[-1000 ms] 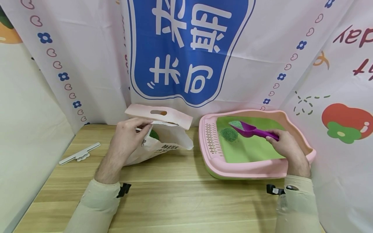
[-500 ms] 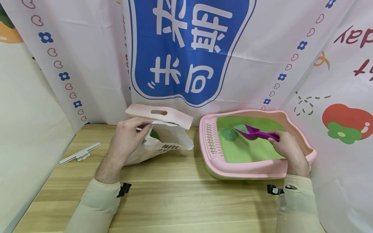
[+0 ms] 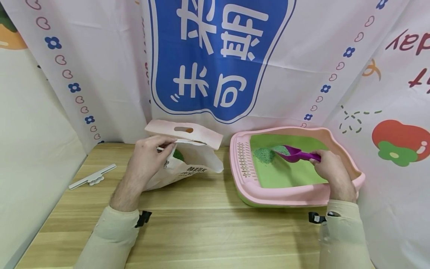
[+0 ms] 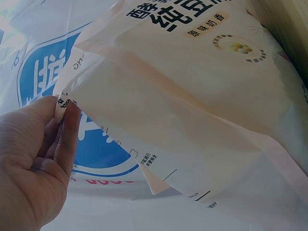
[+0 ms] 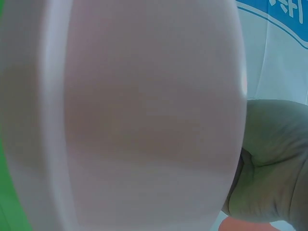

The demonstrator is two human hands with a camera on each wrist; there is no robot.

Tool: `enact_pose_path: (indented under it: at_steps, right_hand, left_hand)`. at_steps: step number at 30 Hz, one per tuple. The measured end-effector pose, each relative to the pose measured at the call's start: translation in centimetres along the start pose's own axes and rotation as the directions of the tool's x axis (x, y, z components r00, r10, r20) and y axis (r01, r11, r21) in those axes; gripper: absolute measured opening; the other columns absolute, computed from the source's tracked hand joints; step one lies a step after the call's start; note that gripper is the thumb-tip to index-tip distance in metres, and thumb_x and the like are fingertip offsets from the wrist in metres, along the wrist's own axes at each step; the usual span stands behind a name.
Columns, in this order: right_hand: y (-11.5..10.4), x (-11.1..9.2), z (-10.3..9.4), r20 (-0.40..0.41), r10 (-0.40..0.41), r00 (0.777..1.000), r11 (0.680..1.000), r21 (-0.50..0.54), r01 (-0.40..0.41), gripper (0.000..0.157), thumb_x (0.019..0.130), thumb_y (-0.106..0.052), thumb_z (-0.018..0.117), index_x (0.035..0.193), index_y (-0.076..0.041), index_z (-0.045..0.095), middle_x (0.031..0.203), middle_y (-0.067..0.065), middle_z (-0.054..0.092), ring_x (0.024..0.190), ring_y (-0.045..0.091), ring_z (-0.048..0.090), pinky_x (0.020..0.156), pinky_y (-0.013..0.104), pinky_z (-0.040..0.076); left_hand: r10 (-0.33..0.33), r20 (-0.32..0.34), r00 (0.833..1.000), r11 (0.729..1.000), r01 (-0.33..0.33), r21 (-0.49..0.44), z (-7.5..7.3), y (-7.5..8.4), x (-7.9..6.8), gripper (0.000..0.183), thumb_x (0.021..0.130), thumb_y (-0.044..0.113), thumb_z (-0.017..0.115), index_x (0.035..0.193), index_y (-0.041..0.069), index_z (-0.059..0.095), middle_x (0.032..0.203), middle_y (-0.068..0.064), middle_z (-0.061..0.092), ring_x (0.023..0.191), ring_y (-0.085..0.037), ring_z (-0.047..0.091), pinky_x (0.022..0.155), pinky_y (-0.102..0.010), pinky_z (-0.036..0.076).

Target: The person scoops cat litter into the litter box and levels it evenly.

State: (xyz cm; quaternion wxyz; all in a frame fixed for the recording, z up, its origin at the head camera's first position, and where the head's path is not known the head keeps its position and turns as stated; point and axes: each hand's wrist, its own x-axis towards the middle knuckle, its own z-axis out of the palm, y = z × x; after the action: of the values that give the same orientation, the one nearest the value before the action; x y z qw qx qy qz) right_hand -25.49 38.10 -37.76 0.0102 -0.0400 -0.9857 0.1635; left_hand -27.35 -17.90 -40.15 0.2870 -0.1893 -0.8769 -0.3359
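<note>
A person's right hand (image 3: 330,170) grips the handle of a purple scoop (image 3: 293,153) over a pink-rimmed tray (image 3: 285,196), while the left hand (image 3: 147,157), well apart, pinches the edge of a white bag (image 3: 178,170). The scoop's long axis runs crosswise, from the right hand's fingers leftward, its bowl carrying green grains (image 3: 282,150) and pointing at a small green pile (image 3: 263,155) on the tray floor. That pile lies between the hands, nearer the right; whether the scoop's tip touches it, one cannot tell.
</note>
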Motion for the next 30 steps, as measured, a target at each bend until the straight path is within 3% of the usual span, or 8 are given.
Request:
enact_pose_path:
  at_steps: [30]
  right_hand:
    - [-0.63, -0.07, -0.09, -0.025, 0.009, 1.000, 0.998, -0.060, -0.010, 0.030, 0.104, -0.012, 0.063, 0.130, 0.000, 0.068, 0.117, 0.030, 0.073, 0.089, 0.039, 0.066, 0.074, 0.049, 0.052]
  left_hand:
    - [0.006, 0.001, 1.000, 1.000, -0.006, -0.007, -0.07, 0.16, 0.05, 0.018, 0.096, 0.012, 0.078, 0.113, 0.016, 0.082, 0.110, -0.005, 0.082, 0.092, -0.018, 0.079, 0.077, -0.036, 0.068]
